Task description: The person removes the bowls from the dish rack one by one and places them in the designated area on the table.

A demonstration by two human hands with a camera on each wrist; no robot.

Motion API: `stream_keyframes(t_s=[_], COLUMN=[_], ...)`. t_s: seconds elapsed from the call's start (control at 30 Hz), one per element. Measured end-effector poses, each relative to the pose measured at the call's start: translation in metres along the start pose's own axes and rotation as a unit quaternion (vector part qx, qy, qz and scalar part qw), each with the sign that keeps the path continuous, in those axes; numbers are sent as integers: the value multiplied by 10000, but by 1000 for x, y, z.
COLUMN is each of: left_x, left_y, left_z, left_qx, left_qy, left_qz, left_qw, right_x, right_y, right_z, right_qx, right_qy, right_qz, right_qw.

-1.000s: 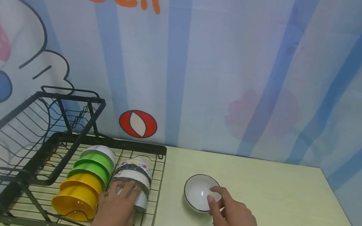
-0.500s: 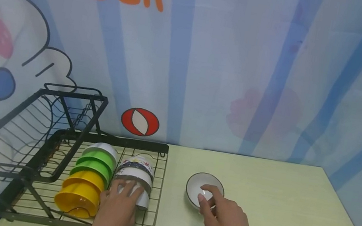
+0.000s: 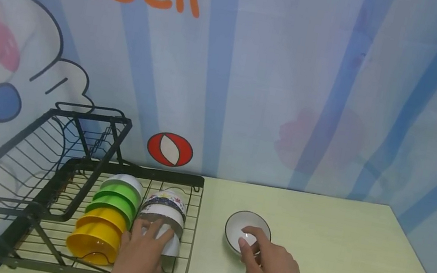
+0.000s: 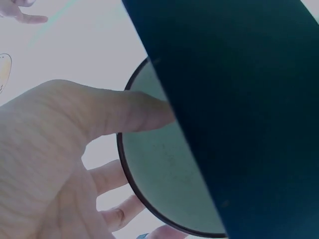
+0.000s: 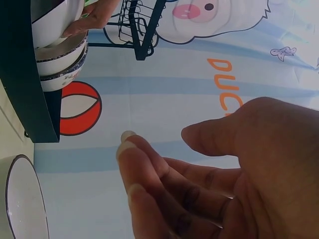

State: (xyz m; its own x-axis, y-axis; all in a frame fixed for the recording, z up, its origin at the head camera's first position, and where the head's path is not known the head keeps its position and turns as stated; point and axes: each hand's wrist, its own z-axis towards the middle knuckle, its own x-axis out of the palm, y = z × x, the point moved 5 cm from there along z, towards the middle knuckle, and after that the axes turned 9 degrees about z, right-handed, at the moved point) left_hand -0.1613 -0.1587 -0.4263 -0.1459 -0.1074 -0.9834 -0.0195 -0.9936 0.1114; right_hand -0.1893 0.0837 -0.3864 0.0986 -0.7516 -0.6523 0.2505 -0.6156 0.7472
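Observation:
My left hand (image 3: 141,254) grips the front white bowl (image 3: 173,245) of a row standing on edge in the black dish rack (image 3: 194,230). In the left wrist view, the thumb (image 4: 134,112) lies over the dark rim of that bowl (image 4: 164,174), with fingers behind it; a dark bar hides the rest. On the table, a dark-rimmed white bowl (image 3: 234,229) sits upright. Over its near right side hovers my right hand (image 3: 276,268), fingers loosely bent. The right wrist view shows that hand (image 5: 219,169) holding nothing, apart from the bowl (image 5: 22,204).
Yellow bowls (image 3: 94,241), green bowls (image 3: 121,192) and a white bowl (image 3: 125,181) form another row in the rack, left of my left hand. A flower-patterned bowl (image 3: 167,201) stands behind the gripped one. An upper wire tier (image 3: 21,160) rises at left. A printed curtain (image 3: 253,89) hangs behind the table.
My right hand has shifted left from the bowl's right rim to over its near side. The left hand stays on the bowl in the rack. The head view has shifted slightly.

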Motion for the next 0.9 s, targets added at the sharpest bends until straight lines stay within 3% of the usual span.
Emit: stream_keyframes(t_s=[0.73, 0.9], left_x=[12, 15], left_y=[-4, -2], left_z=[1, 3], left_qx=[252, 234], left_qy=[-111, 85], left_qz=[-342, -389], left_qw=[9990, 9989], right_x=[-3, -3], right_y=[-2, -4], right_z=[-1, -1], right_qx=[-84, -92], right_qy=[35, 43], right_qz=[51, 43], right_qw=[9999, 9999])
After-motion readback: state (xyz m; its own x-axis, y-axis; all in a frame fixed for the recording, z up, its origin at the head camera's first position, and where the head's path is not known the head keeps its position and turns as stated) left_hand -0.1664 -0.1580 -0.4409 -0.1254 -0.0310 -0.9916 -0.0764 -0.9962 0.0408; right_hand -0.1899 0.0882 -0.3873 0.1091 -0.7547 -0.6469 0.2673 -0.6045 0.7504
